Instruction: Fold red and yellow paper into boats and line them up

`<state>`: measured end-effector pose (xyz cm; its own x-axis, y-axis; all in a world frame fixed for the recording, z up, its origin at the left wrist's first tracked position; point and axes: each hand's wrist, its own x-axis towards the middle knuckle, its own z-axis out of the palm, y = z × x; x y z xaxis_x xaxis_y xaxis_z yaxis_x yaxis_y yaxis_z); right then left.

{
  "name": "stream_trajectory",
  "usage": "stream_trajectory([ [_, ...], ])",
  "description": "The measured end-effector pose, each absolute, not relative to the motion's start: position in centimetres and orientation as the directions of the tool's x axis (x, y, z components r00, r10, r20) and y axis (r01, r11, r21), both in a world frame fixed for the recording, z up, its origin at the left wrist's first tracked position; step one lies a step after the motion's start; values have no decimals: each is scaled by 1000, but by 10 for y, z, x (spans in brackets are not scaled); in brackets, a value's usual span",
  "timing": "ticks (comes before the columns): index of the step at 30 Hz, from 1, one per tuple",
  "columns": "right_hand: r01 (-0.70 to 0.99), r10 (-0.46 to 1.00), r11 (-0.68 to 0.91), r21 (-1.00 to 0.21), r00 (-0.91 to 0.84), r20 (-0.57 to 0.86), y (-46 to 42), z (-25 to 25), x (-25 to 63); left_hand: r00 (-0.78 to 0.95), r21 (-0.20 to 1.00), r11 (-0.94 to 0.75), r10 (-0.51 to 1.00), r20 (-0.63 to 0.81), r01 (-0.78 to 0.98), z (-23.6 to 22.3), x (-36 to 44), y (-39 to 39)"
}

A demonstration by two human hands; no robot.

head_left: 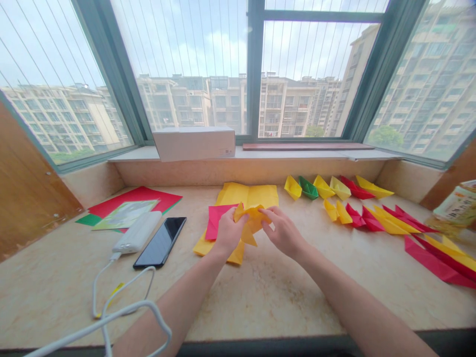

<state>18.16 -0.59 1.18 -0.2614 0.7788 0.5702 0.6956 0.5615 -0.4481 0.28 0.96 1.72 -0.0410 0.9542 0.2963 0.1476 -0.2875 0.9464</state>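
Observation:
Between my two hands is a partly folded piece of yellow paper [253, 218], held just above the counter with its flaps sticking out. My left hand [227, 230] pinches its left side, thumb on top. The fingers of my right hand [282, 229] close on its right edge. Beneath and behind lie a creased yellow sheet [262, 194], a pink-red paper square [213, 223] and more yellow paper [203, 246]. The lower part of the folded piece overlaps these, so its exact shape is hard to make out.
Folded paper boats [323, 187] in yellow, green and red stand in rows at the right, near a labelled container [457, 206]. A phone [160, 243], a white power bank [137, 232] with a looping cable [111, 317], and red sheets [130, 198] lie left. A white box [193, 144] rests on the sill.

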Motion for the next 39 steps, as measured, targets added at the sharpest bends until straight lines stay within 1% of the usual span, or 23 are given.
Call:
stream_trajectory([
  [4, 737, 797, 527, -424, -255, 547, -6, 13, 181, -41, 917, -316, 941, 336, 242, 19, 3, 7],
  [7, 746, 809, 508, -430, -242, 536, -5, 11, 182, -17, 902, -344, 933, 360, 261, 20, 4, 6],
  [12, 653, 830, 515, -554, -220, 512, -2, 7, 181, -53, 889, -354, 922, 384, 289, 21, 3, 7],
  [17, 580, 858, 484, -655, -170, 484, -1, 7, 177, -97, 897, -361, 914, 395, 254, 21, 2, 9],
  [20, 505, 844, 513, -694, -152, 514, 0, 8, 176, -121, 892, -371, 904, 411, 258, 20, 2, 9],
  [22, 448, 807, 574, -685, -165, 568, -2, 10, 176, -134, 888, -375, 898, 419, 267, 21, 2, 8],
  [24, 413, 758, 640, -648, -197, 622, -5, 12, 176, -155, 890, -374, 893, 421, 262, 22, 1, 8],
  [27, 418, 701, 701, -577, -256, 665, -11, 15, 176, -188, 906, -364, 895, 405, 218, 24, 1, 7],
  [29, 432, 687, 718, -545, -316, 654, -14, 16, 176, -196, 914, -352, 900, 390, 204, 25, 0, 8],
  [32, 444, 689, 723, -530, -401, 604, -15, 16, 176, -201, 915, -340, 901, 383, 217, 24, 0, 8],
  [39, 506, 688, 722, -471, -454, 567, -13, 13, 177, -169, 930, -330, 920, 355, 160, 24, 2, 7],
])
